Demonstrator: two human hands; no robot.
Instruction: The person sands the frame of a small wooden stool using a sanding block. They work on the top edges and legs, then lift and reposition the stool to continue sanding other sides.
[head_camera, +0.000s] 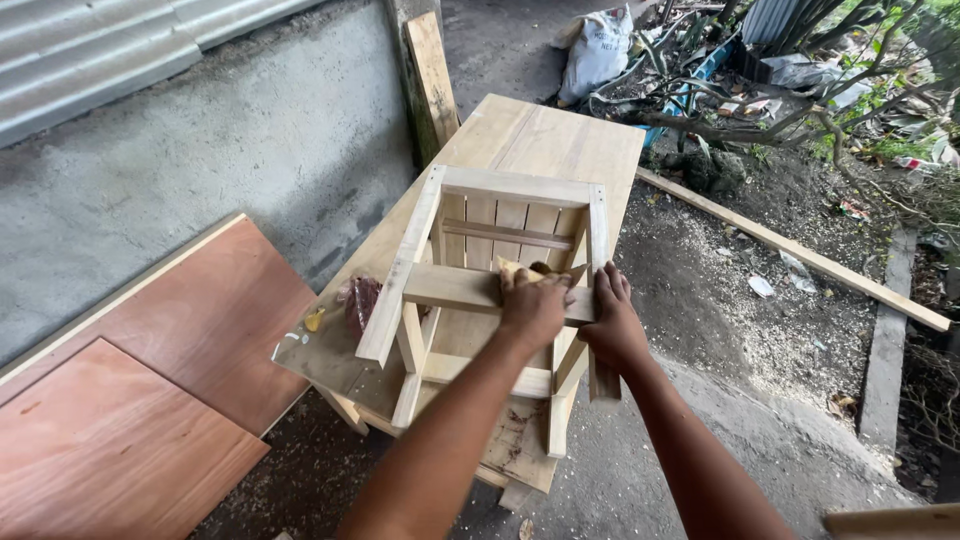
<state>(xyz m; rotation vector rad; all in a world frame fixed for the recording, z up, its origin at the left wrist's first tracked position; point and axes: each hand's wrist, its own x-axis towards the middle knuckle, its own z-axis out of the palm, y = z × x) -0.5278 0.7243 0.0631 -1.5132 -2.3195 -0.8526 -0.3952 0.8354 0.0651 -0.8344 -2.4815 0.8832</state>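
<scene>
— Two boards make up the work surface, is that right?

— One pale wooden table top (540, 140) running away from the viewer, with a scuffed sheet (320, 355) at its near left corner. It stands outdoors on bare dirt strewn with sawdust, beside a rough concrete wall (250, 150) with corrugated metal above.

— And on it?

— An unfinished wooden stool frame (470, 290), lying tipped at the near end, legs and rails showing. The left hand (533, 305) presses down on a cross rail with a folded piece of sandpaper (530, 270) under the fingers, closed over it. The right hand (612, 315) is clamped around the frame's right leg, just beside the left hand.

— Anything else on the top?

— A dark reddish rag or scrap (362, 300) at the near left edge, touching the frame's side.

— Around it?

— Reddish plywood panels (150, 400) lie on the ground to the left. A plank (432, 75) leans on the wall at the far end. A long timber strip (790, 250) lies on the dirt to the right, with a white sack (595, 50) and tangled branches (790, 80) beyond.
</scene>
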